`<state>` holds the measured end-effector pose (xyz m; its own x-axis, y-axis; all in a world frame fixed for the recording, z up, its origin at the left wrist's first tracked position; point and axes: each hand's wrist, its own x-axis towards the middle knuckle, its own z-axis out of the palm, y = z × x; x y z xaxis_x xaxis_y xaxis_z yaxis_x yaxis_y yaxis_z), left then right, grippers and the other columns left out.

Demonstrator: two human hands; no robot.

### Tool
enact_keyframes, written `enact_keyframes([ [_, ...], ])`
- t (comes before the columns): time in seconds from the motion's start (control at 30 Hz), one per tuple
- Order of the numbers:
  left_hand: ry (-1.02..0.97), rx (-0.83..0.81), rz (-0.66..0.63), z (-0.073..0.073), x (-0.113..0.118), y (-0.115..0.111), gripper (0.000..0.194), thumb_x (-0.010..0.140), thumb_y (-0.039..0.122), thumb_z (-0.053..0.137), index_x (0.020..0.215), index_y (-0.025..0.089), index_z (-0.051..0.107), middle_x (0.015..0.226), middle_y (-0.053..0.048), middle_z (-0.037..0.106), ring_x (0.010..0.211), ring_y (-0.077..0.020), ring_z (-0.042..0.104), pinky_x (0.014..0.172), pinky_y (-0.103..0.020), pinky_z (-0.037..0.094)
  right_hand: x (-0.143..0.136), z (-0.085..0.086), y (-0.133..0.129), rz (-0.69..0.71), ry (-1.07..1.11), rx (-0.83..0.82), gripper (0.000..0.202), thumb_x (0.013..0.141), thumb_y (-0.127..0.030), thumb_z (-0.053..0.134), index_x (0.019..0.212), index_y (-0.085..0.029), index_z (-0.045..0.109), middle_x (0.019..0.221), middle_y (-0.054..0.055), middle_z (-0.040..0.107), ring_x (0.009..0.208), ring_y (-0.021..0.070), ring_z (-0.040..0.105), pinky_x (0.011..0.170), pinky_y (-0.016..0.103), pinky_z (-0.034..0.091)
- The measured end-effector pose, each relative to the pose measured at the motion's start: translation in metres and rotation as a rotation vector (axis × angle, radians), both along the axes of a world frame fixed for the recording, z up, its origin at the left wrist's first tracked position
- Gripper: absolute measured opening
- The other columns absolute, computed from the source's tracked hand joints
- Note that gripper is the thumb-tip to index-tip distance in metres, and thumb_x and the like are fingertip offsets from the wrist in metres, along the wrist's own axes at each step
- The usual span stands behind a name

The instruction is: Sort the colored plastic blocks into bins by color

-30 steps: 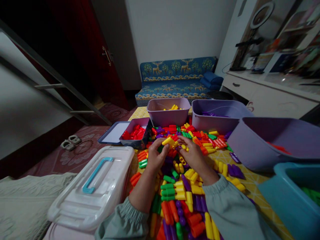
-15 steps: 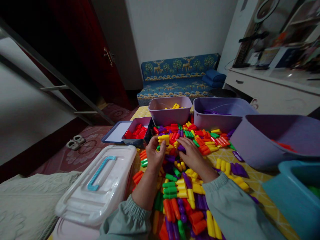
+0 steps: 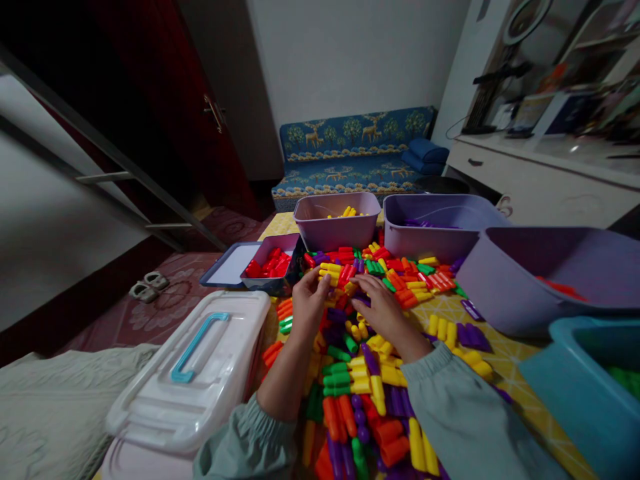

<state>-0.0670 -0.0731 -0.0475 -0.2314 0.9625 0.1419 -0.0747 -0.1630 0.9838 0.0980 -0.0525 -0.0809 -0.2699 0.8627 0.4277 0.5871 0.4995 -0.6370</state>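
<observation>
- A blue deer-and-tree patterned sofa (image 3: 345,172) stands against the far wall.
- A white drawer cabinet (image 3: 540,180) stands at the right.
- A yellow patterned tablecloth (image 3: 505,353) lies under the pile and bins.
- The pile of plastic tube blocks (image 3: 357,373) runs down the middle of the cloth in red, orange, yellow, green and purple, some joined side by side.
- The large lilac bin (image 3: 505,293) at the right holds orange-red pieces; the middle lilac bin (image 3: 425,247) holds purple ones.
- The teal tub (image 3: 570,387), nearest on the right, has green pieces inside.
- The pinkish lilac bin (image 3: 337,235), beyond the pile, holds yellow pieces.
- A translucent storage-box lid (image 3: 225,373) with a turquoise handle (image 3: 181,373) lies left of the pile.
- The open rectangular box (image 3: 273,287), behind that lid, is filled with red pieces; a blue-rimmed lid (image 3: 223,265) lies just beside it.
- The left hand (image 3: 306,305) pinches a yellow block between thumb and fingers, above the pile's left side.
- The right hand (image 3: 383,310) hovers over the pile, fingers loosely bent and parted from the thumb; whether they touch a piece, I cannot tell.
- The yellow block (image 3: 330,269) shows tubes set side by side, red tubes just beside its right end; whether these are joined to it is unclear.
</observation>
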Motion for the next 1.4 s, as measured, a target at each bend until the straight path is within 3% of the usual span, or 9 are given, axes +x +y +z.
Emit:
enact_keyframes([
  [0.13, -0.261, -0.232, -0.196, 0.017, 0.004, -0.003, 0.033, 0.074, 0.035, 0.073, 0.098, 0.014, 0.066, 0.089, -0.008, 0.072, 0.073, -0.0164, 0.069, 0.057, -0.023, 0.056, 0.0, 0.0, 0.001, -0.008, 0.009, 0.003, 0.037, 0.081, -0.02, 0.059, 0.118, -0.019, 0.062, 0.127, 0.011, 0.06, 0.123, 0.0241, 0.05, 0.108, 0.044, 0.038],
  [0.27, -0.45, -0.353, -0.115, 0.04, 0.005, 0.009, 0.01, 0.083, 0.022, 0.062, 0.092, 0.018, 0.063, 0.085, -0.007, 0.07, 0.072, -0.0149, 0.069, 0.06, -0.024, 0.058, 0.0, -0.002, 0.002, 0.005, 0.005, 0.011, 0.037, 0.081, -0.023, 0.062, 0.117, -0.02, 0.062, 0.124, 0.01, 0.061, 0.12, 0.0247, 0.052, 0.106, 0.043, 0.04],
  [0.47, -0.437, -0.306, -0.047, 0.088, 0.009, 0.072, 0.024, 0.088, 0.008, 0.05, 0.11, 0.015, 0.055, 0.08, -0.005, 0.065, 0.067, -0.012, 0.067, 0.068, -0.025, 0.059, 0.002, -0.004, 0.003, 0.004, -0.021, 0.004, 0.039, 0.082, -0.027, 0.061, 0.12, -0.018, 0.063, 0.126, 0.013, 0.06, 0.121, 0.027, 0.051, 0.106, 0.045, 0.039],
  [0.63, -0.384, -0.299, 0.008, 0.113, 0.011, 0.124, 0.031, 0.081, -0.003, 0.051, 0.107, 0.014, 0.054, 0.071, -0.001, 0.06, 0.054, -0.0078, 0.06, 0.055, -0.017, 0.054, 0.002, -0.006, 0.003, -0.005, 0.01, 0.03, 0.038, 0.082, -0.027, 0.061, 0.12, -0.02, 0.063, 0.125, 0.011, 0.061, 0.12, 0.0263, 0.052, 0.105, 0.044, 0.04],
  [0.87, -0.36, -0.367, -0.052, 0.104, 0.012, 0.134, 0.032, 0.08, -0.003, 0.052, 0.109, 0.01, 0.055, 0.078, -0.007, 0.064, 0.06, -0.0114, 0.063, 0.057, -0.02, 0.053, 0.001, -0.003, 0.002, -0.015, -0.051, -0.002, 0.038, 0.084, -0.026, 0.061, 0.122, -0.017, 0.061, 0.127, 0.011, 0.059, 0.122, 0.0249, 0.049, 0.107, 0.042, 0.038],
  [1.0, -0.36, -0.368, -0.112, 0.09, 0.012, 0.125, 0.052, 0.079, -0.001, 0.054, 0.126, 0.019, 0.045, 0.082, -0.003, 0.064, 0.062, -0.0108, 0.064, 0.059, -0.021, 0.054, -0.001, 0.003, 0.0, -0.035, -0.089, -0.035, 0.038, 0.083, -0.024, 0.062, 0.121, -0.019, 0.061, 0.125, 0.009, 0.061, 0.121, 0.0241, 0.049, 0.106, 0.039, 0.039],
  [1.2, -0.47, -0.292, -0.048, 0.086, 0.006, 0.13, 0.06, 0.077, -0.006, 0.048, 0.131, 0.017, 0.041, 0.077, 0.0, 0.058, 0.065, -0.0088, 0.064, 0.067, -0.019, 0.056, -0.001, 0.006, -0.001, -0.025, -0.098, -0.027, 0.038, 0.082, -0.021, 0.064, 0.12, -0.018, 0.06, 0.123, 0.009, 0.061, 0.12, 0.0234, 0.049, 0.106, 0.038, 0.038],
  [1.27, -0.402, -0.32, -0.054, 0.085, 0.003, 0.132, 0.053, 0.078, -0.001, 0.049, 0.128, 0.017, 0.046, 0.071, 0.001, 0.058, 0.063, -0.0101, 0.064, 0.068, -0.024, 0.058, -0.001, 0.005, -0.001, -0.024, -0.096, -0.029, 0.038, 0.082, -0.021, 0.063, 0.12, -0.018, 0.06, 0.124, 0.009, 0.06, 0.121, 0.0231, 0.048, 0.107, 0.038, 0.037],
  [1.4, 0.043, -0.252, -0.085, 0.068, 0.002, 0.125, 0.034, 0.076, 0.006, 0.057, 0.109, 0.013, 0.062, 0.067, 0.0, 0.062, 0.061, -0.012, 0.063, 0.075, -0.034, 0.058, 0.0, 0.004, -0.001, -0.031, -0.108, -0.044, 0.038, 0.082, -0.021, 0.062, 0.121, -0.018, 0.059, 0.124, 0.009, 0.06, 0.121, 0.0231, 0.048, 0.106, 0.038, 0.037],
])
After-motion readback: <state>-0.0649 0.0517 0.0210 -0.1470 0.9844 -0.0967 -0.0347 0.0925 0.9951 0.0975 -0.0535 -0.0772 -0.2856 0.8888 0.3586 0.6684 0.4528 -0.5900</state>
